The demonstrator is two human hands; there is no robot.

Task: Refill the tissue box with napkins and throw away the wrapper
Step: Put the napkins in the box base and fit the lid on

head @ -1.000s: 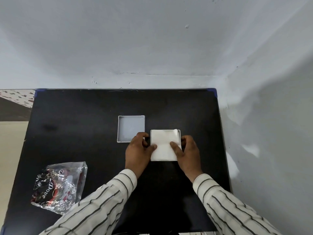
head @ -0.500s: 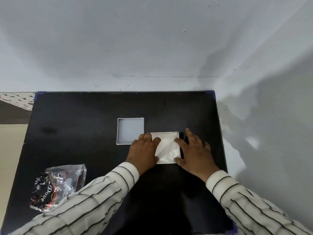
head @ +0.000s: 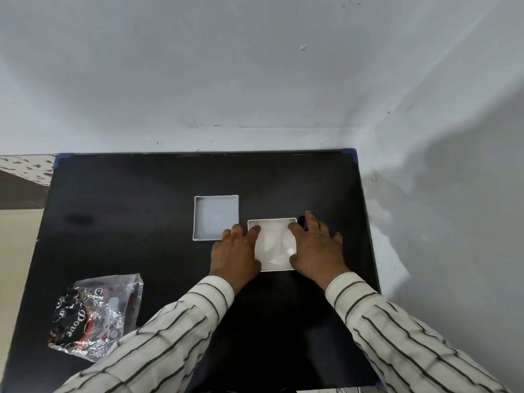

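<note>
Since a second ago, when the stack of napkins [head: 273,245] was gripped at its near edge by both thumbs and fingers, the hands have been flattened out and spread over it. Between the half-second-old picture and this one, little change is seen.

The left hand [head: 236,252] is laid palm down over the left edge of the tissue box [head: 279,269], its fingers released and extended, the fingertips resting on the white napkins inside. The right hand [head: 316,249] is laid likewise over the right edge, fingers splayed, part of them lying on the tabletop [head: 141,222] beyond the box. Nothing is grasped by either hand; the napkins are merely pressed upon (their surface looks slightly creased in the middle).

The box is seen on the black tabletop, right of centre, with the napkins filling it to about the rim. Its white lid [head: 216,217] lies open side up just beside it, to the left and a little farther away, with the left hand's knuckles close by its near corner.

The wrapper [head: 95,313], crumpled clear and dark plastic printed with "Dove", lies at the near left of the tabletop, well apart from the box and partly covered by a striped sleeve [head: 158,344].
</note>
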